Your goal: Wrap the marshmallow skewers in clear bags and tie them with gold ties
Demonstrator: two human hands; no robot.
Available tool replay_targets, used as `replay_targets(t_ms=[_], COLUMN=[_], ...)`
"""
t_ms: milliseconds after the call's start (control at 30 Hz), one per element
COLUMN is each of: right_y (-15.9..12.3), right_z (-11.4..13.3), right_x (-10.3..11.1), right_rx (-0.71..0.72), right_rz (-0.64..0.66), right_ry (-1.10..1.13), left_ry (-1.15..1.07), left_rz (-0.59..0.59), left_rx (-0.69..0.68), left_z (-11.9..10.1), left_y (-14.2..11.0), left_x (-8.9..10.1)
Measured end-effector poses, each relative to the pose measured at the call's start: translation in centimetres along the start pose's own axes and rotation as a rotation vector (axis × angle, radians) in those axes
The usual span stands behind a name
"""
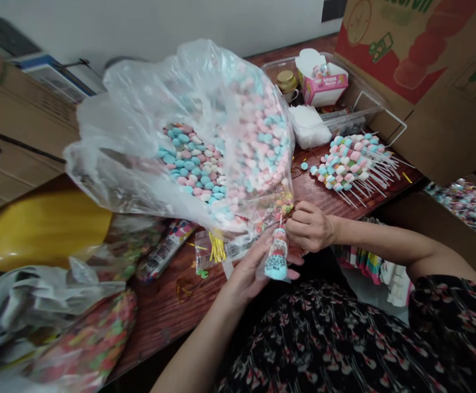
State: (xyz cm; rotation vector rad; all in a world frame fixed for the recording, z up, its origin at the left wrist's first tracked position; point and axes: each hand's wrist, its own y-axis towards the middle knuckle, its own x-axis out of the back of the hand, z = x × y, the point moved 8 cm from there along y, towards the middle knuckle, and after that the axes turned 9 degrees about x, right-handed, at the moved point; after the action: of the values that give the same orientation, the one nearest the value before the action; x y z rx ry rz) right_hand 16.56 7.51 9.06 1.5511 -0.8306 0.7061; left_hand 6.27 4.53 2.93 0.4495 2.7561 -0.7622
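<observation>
A wrapped candy skewer (277, 256), pink, white and light blue in a clear printed bag, lies across my left hand (248, 273). Its stick end points up, away from me, and my left fingers are around the lower part, some hidden behind it. My right hand (309, 226) is closed in a pinch at the gathered neck of the wrapper, beside the stick. What sits between its fingertips is too small to make out. Just beyond both hands spreads a large open plastic bag (111, 125) of pink, blue and white candies (191, 164).
Finished-looking candy skewers (346, 164) are piled on the table (172, 311) at right. Behind them stands a clear plastic bin (364, 103) with a pink box (326, 87). Cardboard boxes flank both sides. Bagged gummies (94, 344) and a yellow bowl-like object (45, 229) are at left.
</observation>
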Motion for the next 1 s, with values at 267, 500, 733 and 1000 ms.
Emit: replay_targets(t_ms=[267, 500, 733, 1000], right_y=[0.6, 0.2, -0.9, 1.0], right_z=[0.0, -3.0, -0.6, -1.3], right_x=[1.0, 0.6, -4.8, -2.1], right_rx=[0.180, -0.240, -0.722, -0.469], right_rz=[-0.129, -0.174, -0.085, -0.313], right_ry=[-0.272, 0.132, 1.201, 0.292], left_ry=[-0.317, 0.715, 0.769, 0.291], left_rz=[0.042, -0.446, -0.756, -0.432], left_rx=[0.186, -0.520, -0.854, -0.474], left_z=[0.9, -2.0, -8.1, -1.0], left_y=[-0.3, 1.2, -0.8, -0.4], left_x=[-2.2, 2.1, 5.3, 3.4])
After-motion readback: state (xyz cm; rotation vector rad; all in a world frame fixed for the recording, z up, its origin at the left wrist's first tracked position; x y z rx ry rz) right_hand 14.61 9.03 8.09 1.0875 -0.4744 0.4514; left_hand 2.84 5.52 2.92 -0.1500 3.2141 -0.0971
